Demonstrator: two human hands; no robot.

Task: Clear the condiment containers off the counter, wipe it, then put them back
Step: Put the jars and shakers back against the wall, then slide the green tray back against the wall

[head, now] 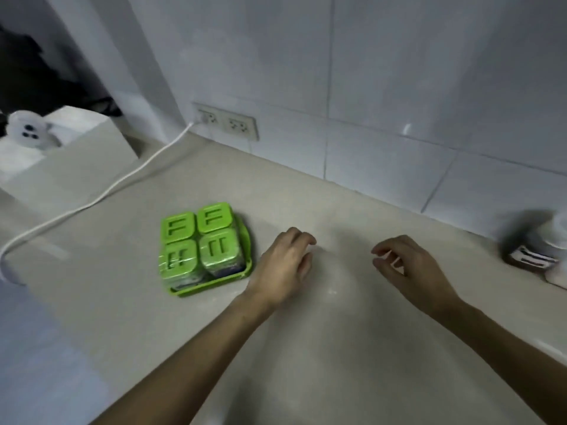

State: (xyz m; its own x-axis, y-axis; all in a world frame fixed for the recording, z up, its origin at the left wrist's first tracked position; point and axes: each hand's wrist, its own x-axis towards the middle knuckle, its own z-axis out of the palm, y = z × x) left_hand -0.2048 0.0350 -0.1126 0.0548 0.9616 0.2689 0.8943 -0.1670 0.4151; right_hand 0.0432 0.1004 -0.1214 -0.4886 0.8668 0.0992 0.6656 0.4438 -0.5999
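Observation:
Several green-lidded condiment containers [196, 242] stand packed together in a green tray [248, 256] on the beige counter [306, 348], left of centre. My left hand [283, 266] hovers just right of the tray, fingers loosely curled and apart, holding nothing. My right hand [408, 271] hangs over the bare counter further right, fingers also curled and apart, empty. Neither hand touches the tray.
A white cable [101, 194] runs from a wall socket [225, 121] across the counter to the left. A white box-shaped appliance [70, 157] stands at the back left. A blurred dark and white object [537, 250] sits at the right edge by the tiled wall.

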